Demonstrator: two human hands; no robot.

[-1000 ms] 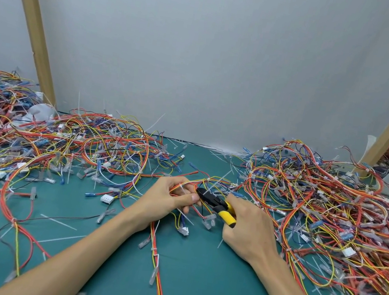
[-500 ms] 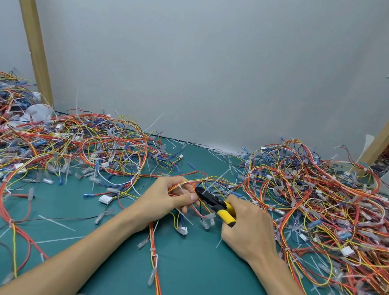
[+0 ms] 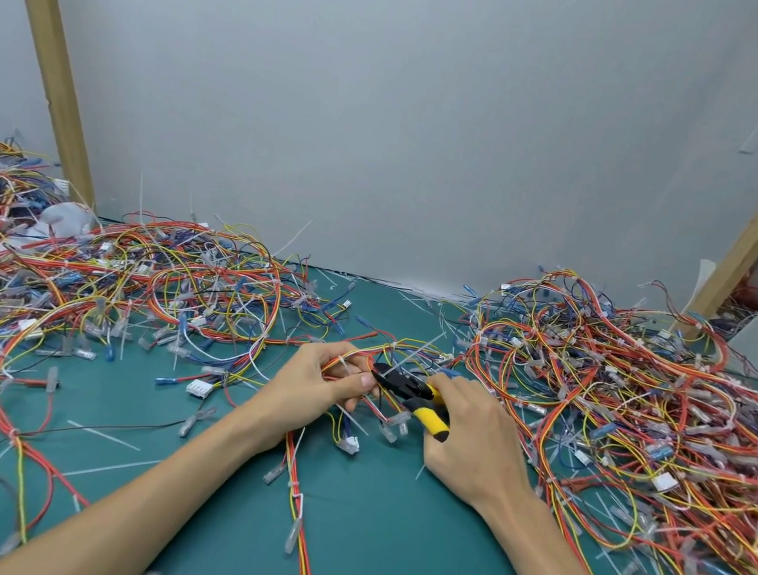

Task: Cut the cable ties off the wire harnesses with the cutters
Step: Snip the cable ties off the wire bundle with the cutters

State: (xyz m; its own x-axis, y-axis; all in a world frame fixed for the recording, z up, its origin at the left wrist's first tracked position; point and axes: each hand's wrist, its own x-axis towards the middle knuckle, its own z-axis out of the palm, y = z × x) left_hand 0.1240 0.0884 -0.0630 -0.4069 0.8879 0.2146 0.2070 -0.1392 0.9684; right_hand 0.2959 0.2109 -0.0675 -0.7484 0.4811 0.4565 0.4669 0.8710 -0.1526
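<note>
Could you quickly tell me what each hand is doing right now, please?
Left hand: holding the harness.
Right hand: holding the cutters.

The table mat is a flat teal green. The wire harnesses heaped on it run mostly red and orange, with yellow, blue and a few black strands. The cutters have a black head and yellow grips. Loose cable ties look whitish, perhaps clear; hard to say from here. The connectors are white, the wall pale grey, the posts light tan wood.
</note>
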